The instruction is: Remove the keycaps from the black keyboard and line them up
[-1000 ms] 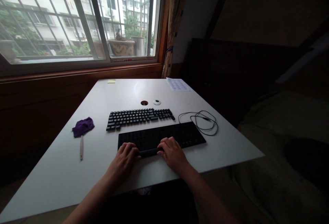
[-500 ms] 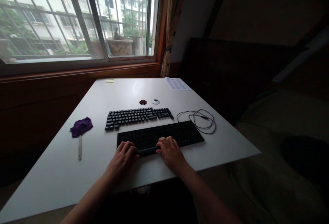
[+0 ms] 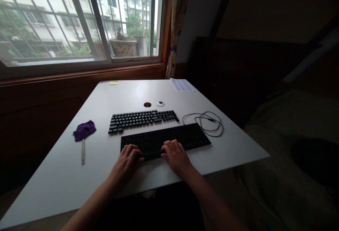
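A black keyboard point(image 3: 185, 135) lies slightly slanted on the white table. At its front edge is a long dark bar, seemingly the space bar point(image 3: 151, 155). My left hand point(image 3: 129, 157) has its curled fingers at the left end of this bar, thumb toward it. At the right end, my right hand point(image 3: 173, 155) is closed in the same way. Both ends of the bar are hidden by my fingers. Just behind the keyboard, loose black keycaps point(image 3: 137, 119) lie in rows, with only a couple at the left of the front row.
A black cable point(image 3: 215, 119) lies coiled at the right. To the left is a purple cloth point(image 3: 84, 130) with a light handle point(image 3: 83, 151). Behind the keycaps are a round hole point(image 3: 147, 105) and a white ring point(image 3: 160, 104). Printed paper point(image 3: 183, 85) and a yellow note point(image 3: 113, 82) lie farther back.
The long bar now looks darker and lies flatter, level with the keyboard's front; its bluish face showed before. My hands stay in nearly the same place.
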Demonstrator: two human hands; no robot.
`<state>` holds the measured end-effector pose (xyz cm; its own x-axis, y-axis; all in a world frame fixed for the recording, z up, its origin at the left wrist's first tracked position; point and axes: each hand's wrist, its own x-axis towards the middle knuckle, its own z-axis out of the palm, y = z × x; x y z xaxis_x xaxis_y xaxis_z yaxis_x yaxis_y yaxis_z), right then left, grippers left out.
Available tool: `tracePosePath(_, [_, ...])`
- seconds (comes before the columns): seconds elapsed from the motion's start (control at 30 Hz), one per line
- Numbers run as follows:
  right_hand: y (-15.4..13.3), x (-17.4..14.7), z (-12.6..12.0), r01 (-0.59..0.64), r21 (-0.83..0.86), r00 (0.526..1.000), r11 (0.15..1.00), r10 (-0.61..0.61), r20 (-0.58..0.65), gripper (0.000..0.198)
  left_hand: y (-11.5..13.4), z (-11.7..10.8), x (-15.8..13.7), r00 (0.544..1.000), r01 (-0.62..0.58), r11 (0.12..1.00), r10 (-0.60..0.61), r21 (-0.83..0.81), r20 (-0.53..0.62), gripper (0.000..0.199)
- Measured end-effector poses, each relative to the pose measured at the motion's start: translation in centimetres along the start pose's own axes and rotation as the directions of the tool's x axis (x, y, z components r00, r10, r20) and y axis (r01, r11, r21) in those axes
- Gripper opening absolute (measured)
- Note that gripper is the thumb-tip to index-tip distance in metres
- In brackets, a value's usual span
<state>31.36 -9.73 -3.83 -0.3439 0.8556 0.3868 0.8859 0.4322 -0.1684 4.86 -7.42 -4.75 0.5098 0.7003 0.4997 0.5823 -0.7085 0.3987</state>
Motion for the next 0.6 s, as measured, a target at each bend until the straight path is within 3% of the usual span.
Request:
tracePosePath(0.27, [0.09,-0.20,0.21,0.004,-0.011,0.999,1.000,-0.005,-0.049,0.014,0.22,-0.43,0.19,1.000,0.014,1.000,-0.014,0.001,-0.021,0.012])
tracePosePath(0.6, [0.36,-0.15,0.13,0.036,0.112,0.994,0.993,-0.023,-0.111,0.014,0.24,-0.45,0.06,0.998,0.038,0.999,-0.038,-0.010,-0.057,0.013])
